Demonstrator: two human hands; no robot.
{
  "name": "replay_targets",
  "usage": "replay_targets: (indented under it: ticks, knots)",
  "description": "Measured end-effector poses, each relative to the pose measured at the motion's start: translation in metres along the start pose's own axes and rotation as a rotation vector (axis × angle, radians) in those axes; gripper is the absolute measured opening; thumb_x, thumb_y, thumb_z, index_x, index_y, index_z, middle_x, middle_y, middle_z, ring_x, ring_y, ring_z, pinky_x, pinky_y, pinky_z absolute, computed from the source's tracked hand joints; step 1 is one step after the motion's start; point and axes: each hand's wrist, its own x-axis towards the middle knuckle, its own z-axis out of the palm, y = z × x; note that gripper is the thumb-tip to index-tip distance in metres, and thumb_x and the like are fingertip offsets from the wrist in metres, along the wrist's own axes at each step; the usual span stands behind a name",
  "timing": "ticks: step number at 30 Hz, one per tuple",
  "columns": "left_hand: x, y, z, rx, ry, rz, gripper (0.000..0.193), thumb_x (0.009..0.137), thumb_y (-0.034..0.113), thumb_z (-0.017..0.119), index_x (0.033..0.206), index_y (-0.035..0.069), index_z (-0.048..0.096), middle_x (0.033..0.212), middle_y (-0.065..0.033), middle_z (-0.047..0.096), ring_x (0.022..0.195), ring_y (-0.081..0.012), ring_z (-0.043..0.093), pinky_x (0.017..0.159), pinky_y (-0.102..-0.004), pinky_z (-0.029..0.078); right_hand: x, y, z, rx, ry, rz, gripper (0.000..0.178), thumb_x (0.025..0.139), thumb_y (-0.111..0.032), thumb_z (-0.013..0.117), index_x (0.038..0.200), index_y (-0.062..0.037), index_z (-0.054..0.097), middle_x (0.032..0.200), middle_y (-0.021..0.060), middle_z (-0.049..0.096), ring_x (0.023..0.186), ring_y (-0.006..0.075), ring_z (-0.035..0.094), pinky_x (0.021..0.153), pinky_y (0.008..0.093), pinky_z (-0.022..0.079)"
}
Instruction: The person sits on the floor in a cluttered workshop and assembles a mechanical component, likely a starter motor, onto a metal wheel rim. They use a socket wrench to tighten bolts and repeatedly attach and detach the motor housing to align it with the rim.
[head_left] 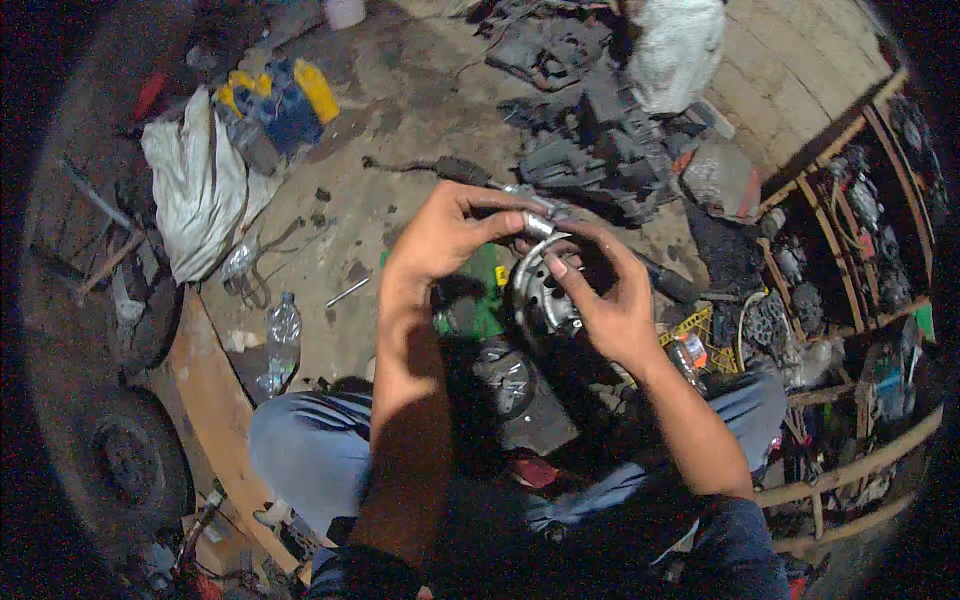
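My left hand [450, 232] pinches a small shiny metal cylinder [538, 226] between thumb and fingers. Close against it, my right hand [612, 290] is closed, its thumb over the rim of a round silver metal part with holes [545, 292]. The right fingers curl behind the cylinder, so their exact contact is hidden. Both hands are raised in front of my bent knees. Below them are a green object [480, 305], partly in shadow, and a crumpled clear plastic bag [503, 378].
A metal rod [347, 292] and a plastic bottle [283, 335] lie to the left, near a white sack [190, 185]. Dark, greasy parts [600, 150] are heaped ahead. A wooden rack [845, 235] of parts stands right. A tyre [125, 460] is at lower left.
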Motion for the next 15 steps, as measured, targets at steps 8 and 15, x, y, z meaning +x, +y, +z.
replay_targets:
  ticks: [8,15]
  knots:
    - [0.012,0.101,0.095,0.102,-0.079,-0.033,0.031,0.081,0.013,0.077,0.108,-0.001,0.073,0.104,-0.0110,0.074,0.097,-0.0191,0.067,0.089,-0.0329,0.051,-0.044,-0.036,-0.082,0.119,0.215,-0.096,0.029,0.082,0.000,0.073,0.110,-0.0004,0.066,0.101,0.0085,0.068,0.089,0.0135,0.063,0.083,0.0289,0.051]
    - [0.021,0.131,0.117,0.237,-0.143,-0.053,0.031,0.092,0.018,0.068,0.114,-0.003,0.070,0.105,-0.0107,0.073,0.097,-0.0169,0.066,0.090,-0.0334,0.051,-0.053,-0.041,-0.108,0.195,0.269,-0.014,0.023,0.080,0.002,0.075,0.102,-0.0006,0.068,0.105,0.0079,0.068,0.095,0.0139,0.066,0.074,0.0277,0.056]
